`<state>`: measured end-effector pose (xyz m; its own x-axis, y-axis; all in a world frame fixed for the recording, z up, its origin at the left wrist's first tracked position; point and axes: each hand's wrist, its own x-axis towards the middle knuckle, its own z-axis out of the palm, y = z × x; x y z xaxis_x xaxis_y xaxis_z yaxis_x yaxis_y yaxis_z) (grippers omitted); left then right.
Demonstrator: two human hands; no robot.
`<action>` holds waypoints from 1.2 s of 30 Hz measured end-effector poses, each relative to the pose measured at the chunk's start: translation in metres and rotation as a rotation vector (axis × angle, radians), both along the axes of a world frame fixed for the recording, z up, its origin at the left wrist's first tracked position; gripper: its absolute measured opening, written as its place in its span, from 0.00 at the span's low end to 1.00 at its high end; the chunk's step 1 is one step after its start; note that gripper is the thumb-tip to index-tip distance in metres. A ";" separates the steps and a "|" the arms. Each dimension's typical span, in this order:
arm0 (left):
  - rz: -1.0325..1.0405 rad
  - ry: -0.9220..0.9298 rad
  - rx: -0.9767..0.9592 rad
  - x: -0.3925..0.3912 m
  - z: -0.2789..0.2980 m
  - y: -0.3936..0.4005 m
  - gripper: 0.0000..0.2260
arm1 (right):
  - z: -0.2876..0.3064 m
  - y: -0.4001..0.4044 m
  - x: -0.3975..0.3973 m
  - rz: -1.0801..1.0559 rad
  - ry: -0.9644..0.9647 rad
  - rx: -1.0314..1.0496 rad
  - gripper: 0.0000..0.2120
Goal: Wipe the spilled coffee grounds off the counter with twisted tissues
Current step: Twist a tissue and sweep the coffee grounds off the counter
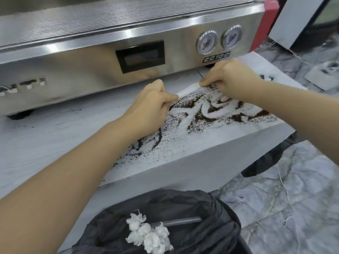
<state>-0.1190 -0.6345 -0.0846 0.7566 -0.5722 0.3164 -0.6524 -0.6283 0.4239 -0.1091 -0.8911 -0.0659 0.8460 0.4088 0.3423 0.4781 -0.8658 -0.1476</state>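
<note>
A white twisted tissue (189,89) stretches between my two hands at the far side of the spill. My left hand (152,101) pinches its left end and my right hand (229,77) pinches its right end, low over the counter. Dark coffee grounds (211,114) lie smeared in streaks and specks across the pale counter (45,143), from below my hands down to the front edge. My left forearm hides part of the grounds on the left.
A steel espresso machine (91,61) with a dark display and two gauges stands right behind the hands. Below the counter's front edge sits a bin with a black bag (183,217) holding crumpled white tissues (148,233). Marble floor lies at right.
</note>
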 end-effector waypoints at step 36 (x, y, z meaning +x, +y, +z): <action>-0.157 0.023 0.027 0.038 -0.002 -0.173 0.12 | -0.003 -0.161 -0.023 -0.345 -0.012 0.071 0.17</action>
<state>-0.0807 -0.8074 -0.0866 0.6644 -0.6918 0.2828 -0.7334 -0.5309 0.4246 -0.1322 -1.0524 -0.0690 0.9260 0.0740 0.3702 0.1610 -0.9644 -0.2098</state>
